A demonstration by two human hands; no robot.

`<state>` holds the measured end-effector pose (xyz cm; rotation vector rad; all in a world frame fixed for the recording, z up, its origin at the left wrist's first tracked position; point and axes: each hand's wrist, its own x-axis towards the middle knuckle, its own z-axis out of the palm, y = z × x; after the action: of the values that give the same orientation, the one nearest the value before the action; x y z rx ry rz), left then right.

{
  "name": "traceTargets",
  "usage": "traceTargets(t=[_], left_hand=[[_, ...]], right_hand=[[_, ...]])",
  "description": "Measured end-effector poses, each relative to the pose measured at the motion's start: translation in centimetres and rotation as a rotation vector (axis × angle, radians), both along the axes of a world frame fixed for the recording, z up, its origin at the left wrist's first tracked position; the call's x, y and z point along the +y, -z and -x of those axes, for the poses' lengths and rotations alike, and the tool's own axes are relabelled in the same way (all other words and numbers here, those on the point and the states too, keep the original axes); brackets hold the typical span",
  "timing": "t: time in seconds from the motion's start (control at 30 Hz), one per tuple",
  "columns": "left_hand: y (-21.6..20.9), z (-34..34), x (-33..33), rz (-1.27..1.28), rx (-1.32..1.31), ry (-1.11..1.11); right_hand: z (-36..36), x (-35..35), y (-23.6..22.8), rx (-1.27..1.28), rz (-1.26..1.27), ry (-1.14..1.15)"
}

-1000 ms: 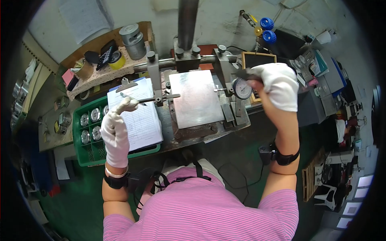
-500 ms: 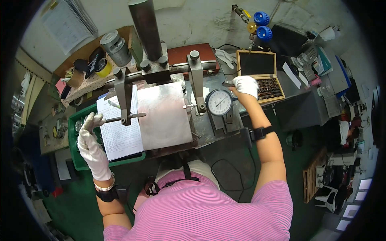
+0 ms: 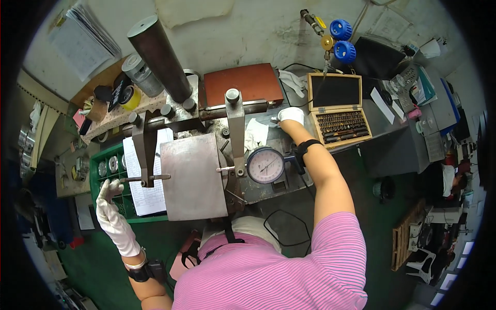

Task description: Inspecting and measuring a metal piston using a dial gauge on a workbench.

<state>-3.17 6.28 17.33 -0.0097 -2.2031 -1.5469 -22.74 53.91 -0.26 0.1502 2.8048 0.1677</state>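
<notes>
My left hand [image 3: 114, 214], in a white glove, has its fingertips closed on the outer end of a thin metal rod [image 3: 157, 177]. That rod passes through the left arm of a metal measuring stand [image 3: 233, 124]. A round dial gauge [image 3: 265, 165] sits on the stand's right arm, its stem toward a flat metal plate [image 3: 192, 178] between the arms. Further back on the right, my gloved right hand [image 3: 291, 115] reaches behind the gauge. Its fingers are closed around a small dark piece, mostly hidden, whose kind I cannot make out.
Under the rod, paper sheets [image 3: 144, 199] lie over a green divided crate [image 3: 106, 155] with metal parts. Behind the stand is a reddish-brown case [image 3: 240, 85]. A white cloth [image 3: 257, 133] rests on the bench. An open wooden case [image 3: 341, 126] of dark pieces stands at right.
The stand, with plate and gauge, has shifted left and nearer to me, and its column leans further left. My left hand moved nearer with the rod; my right moved left.
</notes>
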Motion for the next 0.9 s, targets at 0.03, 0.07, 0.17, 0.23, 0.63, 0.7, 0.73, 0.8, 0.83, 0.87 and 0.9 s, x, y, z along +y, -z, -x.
traceTargets(t=[0.03, 0.07, 0.17, 0.23, 0.63, 0.7, 0.73, 0.8, 0.83, 0.87, 0.9], left_hand=[[0.1, -0.1, -0.2, 0.000, 0.001, 0.000], [0.2, -0.1, -0.3, -0.001, 0.001, 0.001], [0.0, -0.1, -0.2, 0.028, -0.007, -0.021], [0.0, -0.1, -0.2, 0.039, -0.019, -0.026], [0.0, -0.3, -0.3, -0.020, -0.024, -0.001], [0.2, -0.1, -0.7, -0.029, -0.026, 0.039], [0.4, 0.2, -1.5, -0.011, -0.026, 0.094], [1.9, -1.2, -3.9, -0.044, -0.255, 0.090], [1.2, -0.7, -3.5, -0.002, -0.273, 0.117], [1.9, -2.1, -4.8, 0.076, -0.284, 0.090], [1.9, -1.4, -5.1, 0.176, -0.264, 0.125]], right_hand=[[0.4, -0.2, 0.7, 0.005, -0.003, 0.013], [0.7, -0.1, 1.3, 0.010, -0.007, 0.028], [1.2, -0.1, 2.0, -0.005, -0.010, 0.038], [1.5, -0.1, 2.4, -0.017, -0.006, 0.056], [1.3, -0.4, 2.9, -0.031, -0.054, 0.116], [0.7, 2.7, 4.5, 0.072, -0.051, 0.006], [0.2, 4.6, 5.1, 0.187, -0.053, -0.030], [-0.8, 2.9, 1.3, 0.333, 0.004, 0.078], [-0.6, 1.5, 0.9, 0.334, 0.007, 0.064], [-9.6, 15.3, 3.0, 0.245, 0.031, -0.032], [-10.2, 16.2, 2.6, 0.159, 0.037, -0.057]])
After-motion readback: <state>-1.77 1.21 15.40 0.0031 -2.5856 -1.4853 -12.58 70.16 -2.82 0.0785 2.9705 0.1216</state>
